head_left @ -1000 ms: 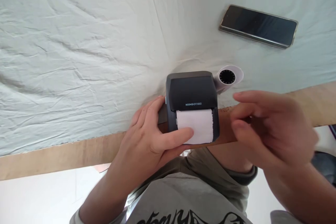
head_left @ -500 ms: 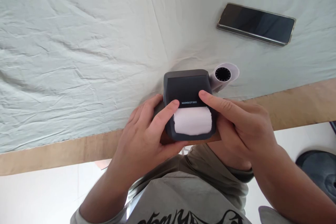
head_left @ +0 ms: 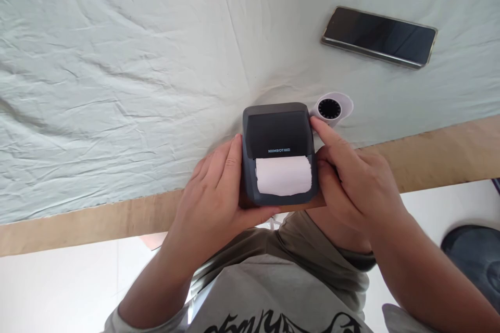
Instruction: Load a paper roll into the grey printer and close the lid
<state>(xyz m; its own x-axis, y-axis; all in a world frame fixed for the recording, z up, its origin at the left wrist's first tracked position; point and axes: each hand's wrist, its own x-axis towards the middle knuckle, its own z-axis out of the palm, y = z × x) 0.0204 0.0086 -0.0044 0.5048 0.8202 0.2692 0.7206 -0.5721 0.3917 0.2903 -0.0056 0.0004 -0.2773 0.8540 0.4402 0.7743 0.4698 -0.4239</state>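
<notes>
"NIIMBOT" on label printer (head_left: pixel 278 135) lid

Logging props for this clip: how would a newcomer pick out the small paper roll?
Start at the pale cloth covering the table. The dark label printer sits at its near edge between both hands; the paper roll lies just right of it, white with a black core, unlike the flat phone.

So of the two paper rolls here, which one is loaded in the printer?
The wide white roll showing in the front opening of the dark printer, held between left hand and right hand. The other roll lies loose on the cloth beside it.
</notes>
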